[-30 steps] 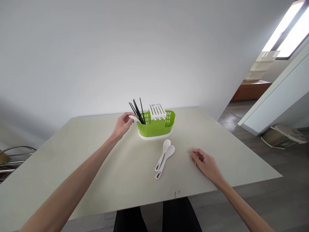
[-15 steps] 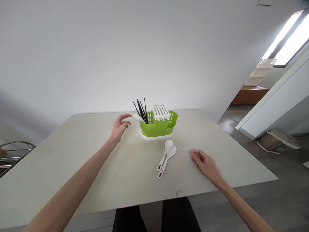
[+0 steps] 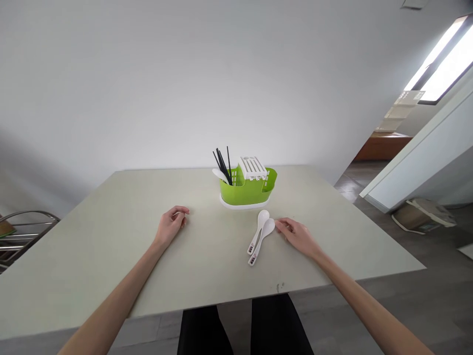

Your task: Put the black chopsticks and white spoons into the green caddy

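My left hand (image 3: pixel 172 226) rests on the table with its fingers loosely bent and apart, holding nothing. Two white spoons (image 3: pixel 262 221) (image 3: pixel 264 234) lie side by side, handles pointing toward me, with printed labels at the handle ends. At the bowl of the nearer spoon, my right hand (image 3: pixel 295 235) has its bent fingertips at the rim; whether they touch is unclear. Behind the spoons stands a green cutlery holder (image 3: pixel 242 193) on a white base, with a white slotted piece (image 3: pixel 253 167) on top. Black chopsticks (image 3: pixel 223 165) and another white spoon (image 3: pixel 220 175) lean in its left compartment.
The pale table (image 3: pixel 148 192) reaches back to a white wall (image 3: pixel 221 84). A metal rack (image 3: pixel 29 231) stands beyond the left edge. On the floor at the right sits a lidded bin (image 3: pixel 421 217). Small marks (image 3: pixel 280 286) show at the table's front edge.
My left hand has drawn back from the spoon in the holder, toward me and down onto the table. My right hand has moved left to the nearer spoon. The view has shifted slightly.
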`<state>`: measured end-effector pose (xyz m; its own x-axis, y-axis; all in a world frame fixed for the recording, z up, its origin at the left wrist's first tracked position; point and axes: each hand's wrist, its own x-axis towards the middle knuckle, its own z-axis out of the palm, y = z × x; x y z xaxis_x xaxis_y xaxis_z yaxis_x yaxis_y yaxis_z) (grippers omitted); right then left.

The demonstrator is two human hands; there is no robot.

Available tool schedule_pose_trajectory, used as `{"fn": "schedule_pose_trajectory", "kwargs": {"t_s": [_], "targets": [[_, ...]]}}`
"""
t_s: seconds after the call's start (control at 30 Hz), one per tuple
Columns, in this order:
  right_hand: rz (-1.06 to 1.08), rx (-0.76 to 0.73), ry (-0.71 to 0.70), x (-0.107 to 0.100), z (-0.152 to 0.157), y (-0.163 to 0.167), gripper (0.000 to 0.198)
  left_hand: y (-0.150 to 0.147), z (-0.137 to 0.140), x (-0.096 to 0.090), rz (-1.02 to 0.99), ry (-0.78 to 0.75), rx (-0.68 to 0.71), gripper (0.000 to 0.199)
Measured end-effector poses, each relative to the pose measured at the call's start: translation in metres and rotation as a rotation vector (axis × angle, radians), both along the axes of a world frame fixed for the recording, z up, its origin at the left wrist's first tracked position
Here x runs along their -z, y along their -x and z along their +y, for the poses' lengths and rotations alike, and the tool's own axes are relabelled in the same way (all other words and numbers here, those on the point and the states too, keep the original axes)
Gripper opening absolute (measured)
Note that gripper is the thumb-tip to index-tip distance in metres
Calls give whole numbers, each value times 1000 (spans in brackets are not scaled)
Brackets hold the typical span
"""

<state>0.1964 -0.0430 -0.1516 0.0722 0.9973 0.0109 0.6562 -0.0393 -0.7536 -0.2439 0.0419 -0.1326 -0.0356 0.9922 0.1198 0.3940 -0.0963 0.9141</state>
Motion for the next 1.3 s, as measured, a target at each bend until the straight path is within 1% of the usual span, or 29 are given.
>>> {"fn": "schedule_pose_trajectory", "kwargs": {"t_s": [0.17, 0.3, 0.37, 0.43, 0.5, 0.53, 0.63, 0.7, 0.77, 0.83, 0.87, 0.93, 0.97, 1.03, 1.17, 1.3], "targets": [[-30, -24, -16, 1, 11, 11, 50, -4, -3, -4, 63, 22, -12, 22], [-1, -41, -4, 0, 12, 16, 50, -3, -4, -4, 86, 17, -9, 23], [28, -70, 14, -5, 8, 15, 52, -3, -4, -3, 87, 12, -7, 23], [64, -88, 16, -15, 4, 14, 54, -3, -4, -2, 91, 5, -3, 24], [99, -65, -32, -35, 1, 16, 56, -3, -4, -2, 104, 0, 2, 24], [114, -34, -85, -48, 0, 18, 56, -3, -4, -2, 114, 0, 3, 25], [112, 93, -322, -101, 3, 31, 55, -4, -6, -5, 148, 7, 5, 26], [42, 163, -492, -138, 11, 44, 54, -5, -8, -7, 162, 13, 4, 26], [-59, 207, -665, -170, 23, 58, 50, -6, -10, -8, 163, 18, 4, 26], [-191, 215, -811, -193, 39, 71, 44, -6, -11, -9, 156, 17, 5, 26], [-270, 217, -871, -200, 47, 77, 41, -6, -12, -9, 153, 15, 8, 27], [-431, 214, -957, -207, 63, 88, 37, -6, -12, -9, 151, 12, 10, 27], [-509, 201, -978, -207, 70, 94, 35, -6, -13, -9, 153, 14, 10, 27], [-658, 149, -976, -204, 82, 105, 31, -6, -13, -9, 158, 18, 10, 27], [-918, -17, -882, -195, 97, 124, 31, -7, -13, -9, 171, 14, 7, 26], [-1070, -189, -761, -190, 102, 137, 32, -6, -11, -5, 173, 9, 15, 25]]}}
